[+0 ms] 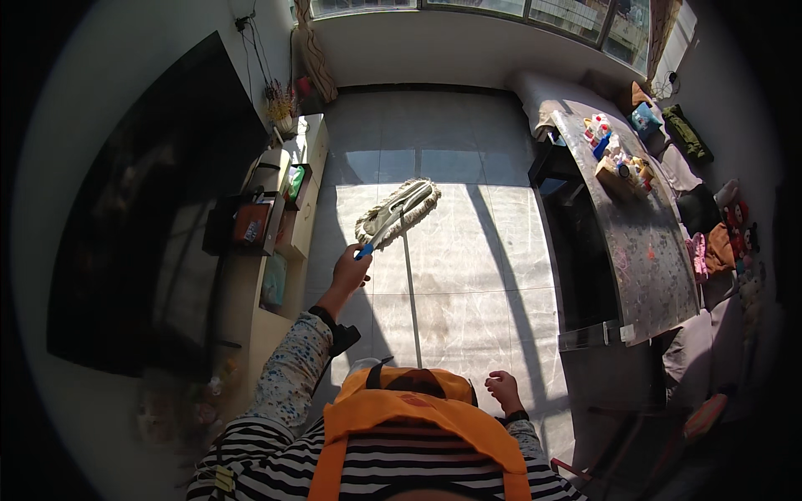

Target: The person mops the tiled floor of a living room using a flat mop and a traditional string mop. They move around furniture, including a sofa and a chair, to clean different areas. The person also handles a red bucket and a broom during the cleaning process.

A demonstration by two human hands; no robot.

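Observation:
My left hand (351, 271) is raised in front of me and pinches the blue clip at the end of a flat mop head (399, 210) with a cream fringe. The mop head is lifted and tilted over the sunlit tiled floor (468, 250). Its thin pole (410, 301) runs straight down toward my chest and disappears behind my orange vest (401, 409). My right hand (504, 391) hangs low by my right side with curled fingers, apart from the pole, and nothing shows in it.
A large dark television (142, 234) hangs on the left wall above a low cabinet (284, 217) holding boxes. A long marble-topped table (643, 242) with bottles and packets stands on the right, with a cluttered sofa (718, 242) beyond it. Windows (501, 8) run along the far wall.

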